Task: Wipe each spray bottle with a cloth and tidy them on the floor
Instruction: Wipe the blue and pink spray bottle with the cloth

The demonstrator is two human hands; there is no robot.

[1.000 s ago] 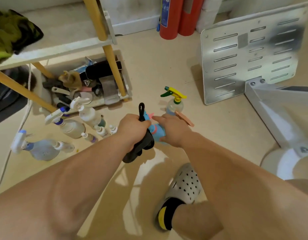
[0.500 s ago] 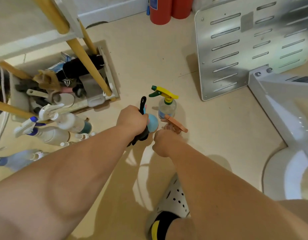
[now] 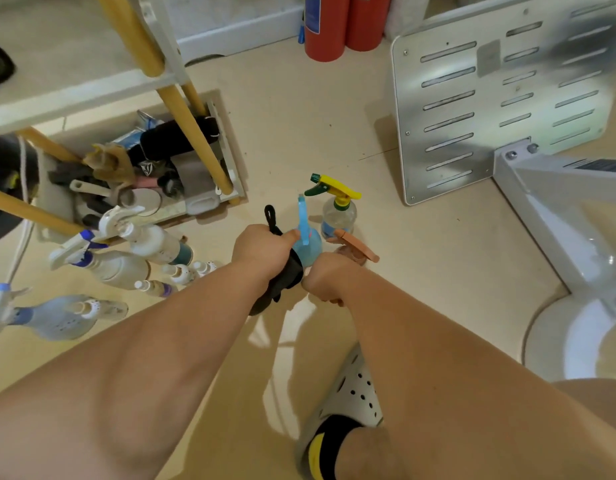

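My left hand (image 3: pixel 261 252) is closed on a black cloth (image 3: pixel 282 282) and presses it against a small blue spray bottle (image 3: pixel 308 249), whose blue nozzle points up. My right hand (image 3: pixel 329 280) is a fist at the bottle's lower end and seems to grip it. Just behind stand a clear bottle with a yellow and green trigger (image 3: pixel 337 211) and a bottle with an orange trigger (image 3: pixel 355 247). Several white spray bottles (image 3: pixel 126 265) lie or lean on the floor to the left.
A box of tools and rags (image 3: pixel 140 174) sits under a shelf with yellow legs (image 3: pixel 192 133). Two red fire extinguishers (image 3: pixel 334 26) stand at the back. A slotted metal panel (image 3: pixel 490 98) and a white stand base (image 3: pixel 583 341) fill the right. My clogged foot (image 3: pixel 348 403) is near.
My right hand has slid from the top of the blue bottle down to its lower end. The left hand keeps the cloth on the bottle. The view has shifted slightly.
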